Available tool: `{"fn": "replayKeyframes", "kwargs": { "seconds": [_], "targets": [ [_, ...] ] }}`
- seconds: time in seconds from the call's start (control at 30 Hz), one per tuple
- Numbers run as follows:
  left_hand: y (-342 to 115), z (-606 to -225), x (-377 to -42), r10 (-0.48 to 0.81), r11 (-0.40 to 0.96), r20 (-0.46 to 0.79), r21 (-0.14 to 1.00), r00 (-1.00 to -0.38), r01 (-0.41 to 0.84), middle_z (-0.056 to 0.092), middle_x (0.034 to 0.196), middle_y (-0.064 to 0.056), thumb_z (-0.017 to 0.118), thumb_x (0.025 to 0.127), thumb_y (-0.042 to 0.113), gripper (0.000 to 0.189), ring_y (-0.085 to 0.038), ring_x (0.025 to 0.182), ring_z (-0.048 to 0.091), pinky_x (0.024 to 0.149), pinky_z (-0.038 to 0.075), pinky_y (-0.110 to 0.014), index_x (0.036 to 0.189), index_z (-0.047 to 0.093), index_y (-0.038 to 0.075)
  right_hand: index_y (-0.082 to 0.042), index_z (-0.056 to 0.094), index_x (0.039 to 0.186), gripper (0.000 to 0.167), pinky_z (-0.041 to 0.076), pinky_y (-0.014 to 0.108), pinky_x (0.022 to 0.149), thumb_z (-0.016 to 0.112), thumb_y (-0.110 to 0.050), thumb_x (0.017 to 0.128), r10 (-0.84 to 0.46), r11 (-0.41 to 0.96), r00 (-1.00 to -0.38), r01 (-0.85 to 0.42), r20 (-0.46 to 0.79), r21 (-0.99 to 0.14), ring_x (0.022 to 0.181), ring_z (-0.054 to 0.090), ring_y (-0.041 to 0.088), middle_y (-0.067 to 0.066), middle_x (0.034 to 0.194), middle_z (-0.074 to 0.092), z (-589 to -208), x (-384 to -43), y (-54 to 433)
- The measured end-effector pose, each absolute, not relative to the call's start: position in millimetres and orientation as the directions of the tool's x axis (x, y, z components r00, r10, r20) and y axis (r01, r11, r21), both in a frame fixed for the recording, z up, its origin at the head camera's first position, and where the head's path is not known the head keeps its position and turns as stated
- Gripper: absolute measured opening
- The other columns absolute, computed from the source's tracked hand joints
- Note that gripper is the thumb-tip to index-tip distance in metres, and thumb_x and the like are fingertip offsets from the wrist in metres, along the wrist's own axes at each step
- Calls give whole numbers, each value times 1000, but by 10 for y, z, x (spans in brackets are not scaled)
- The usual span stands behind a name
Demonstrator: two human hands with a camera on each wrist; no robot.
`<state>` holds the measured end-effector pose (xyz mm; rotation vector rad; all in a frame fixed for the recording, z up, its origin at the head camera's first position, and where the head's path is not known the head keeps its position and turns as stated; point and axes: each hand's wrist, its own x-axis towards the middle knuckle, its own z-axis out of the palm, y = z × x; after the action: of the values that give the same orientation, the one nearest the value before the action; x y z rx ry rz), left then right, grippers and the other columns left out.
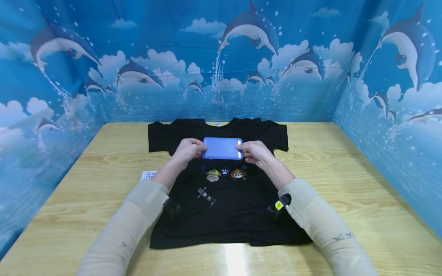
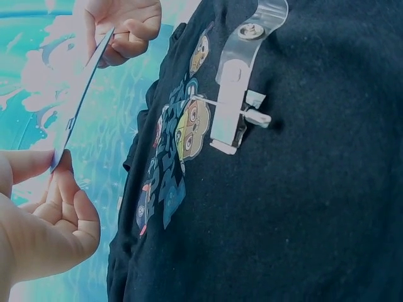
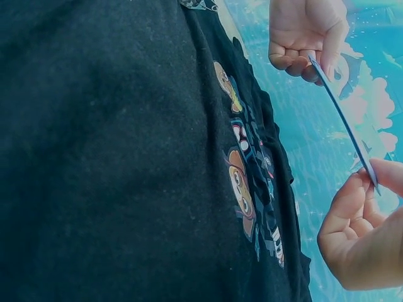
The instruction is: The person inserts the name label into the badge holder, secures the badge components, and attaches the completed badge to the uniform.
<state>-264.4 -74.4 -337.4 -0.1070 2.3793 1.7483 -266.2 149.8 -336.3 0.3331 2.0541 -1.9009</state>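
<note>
Above a black T-shirt (image 1: pixel 214 218), both hands hold a flat blue card holder (image 1: pixel 222 148) level by its short ends. My left hand (image 1: pixel 190 150) pinches the left end between thumb and fingers. At the other end my right hand (image 1: pixel 256 152) pinches it near two small white patches. Edge-on in the left wrist view, the card holder (image 2: pixel 85 94) looks thin and slightly bowed. A clear strap clip (image 2: pixel 233 94) with a metal snap and clamp lies on the shirt front, below printed cartoon dogs (image 1: pixel 226 174).
A white card (image 1: pixel 148 175) with partly legible "ID/IC" print lies on the wooden table (image 1: pixel 345 184), left of the shirt and partly behind the left forearm. A blue dolphin-print curtain (image 1: pixel 221 96) encloses the back and sides.
</note>
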Motion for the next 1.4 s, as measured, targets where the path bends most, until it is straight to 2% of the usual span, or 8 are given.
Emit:
{"fn": "replayKeyframes", "kwargs": {
  "seconds": [0.27,0.43,0.73,0.97,1.2,1.4],
  "targets": [
    [-755,-3363,-2646,56,306,-184,939,-981,-159,53,82,-8,62,88,12,16,-19,72,49,82,43,-41,94,60,-4,-3,59,93,15,37,21,48,65,-15,87,-35,76,-918,391,-394,-917,49,36,9,-2,58,46,-3354,-2668,1495],
    [-763,-3372,-2653,53,303,-176,941,-983,-152,52,78,-8,62,87,11,16,-17,70,49,80,44,-41,92,60,-4,-2,60,96,19,38,20,49,66,-17,87,-30,95,-919,389,-394,-916,51,40,8,-1,61,51,-3356,-2663,1497],
    [-800,-3359,-2646,62,318,-183,935,-981,-155,52,80,-8,62,87,11,15,-19,71,49,81,43,-42,92,59,-3,-3,60,92,16,43,20,52,64,-17,88,-72,90,-926,365,-371,-927,56,49,9,-1,63,53,-3366,-2628,1525],
    [-805,-3330,-2661,64,314,-199,934,-978,-169,52,83,-8,62,87,11,14,-22,74,48,80,41,-41,93,59,-2,0,60,99,19,43,20,52,63,-16,88,-65,110,-934,344,-352,-933,57,50,9,-1,65,55,-3336,-2639,1532],
    [-810,-3333,-2678,43,316,-227,927,-973,-202,54,90,-10,61,88,12,17,-21,78,48,84,42,-42,97,59,-2,0,60,99,19,43,20,52,63,-15,88,-59,118,-931,351,-359,-929,59,50,10,0,66,55,-3331,-2636,1532],
    [-824,-3350,-2676,48,302,-219,933,-975,-194,53,83,-8,61,87,11,15,-21,74,47,80,41,-40,93,60,-2,2,60,109,29,44,20,53,64,-18,88,-71,128,-936,334,-345,-934,61,52,10,-1,66,57,-3335,-2638,1539]
  ]
}}
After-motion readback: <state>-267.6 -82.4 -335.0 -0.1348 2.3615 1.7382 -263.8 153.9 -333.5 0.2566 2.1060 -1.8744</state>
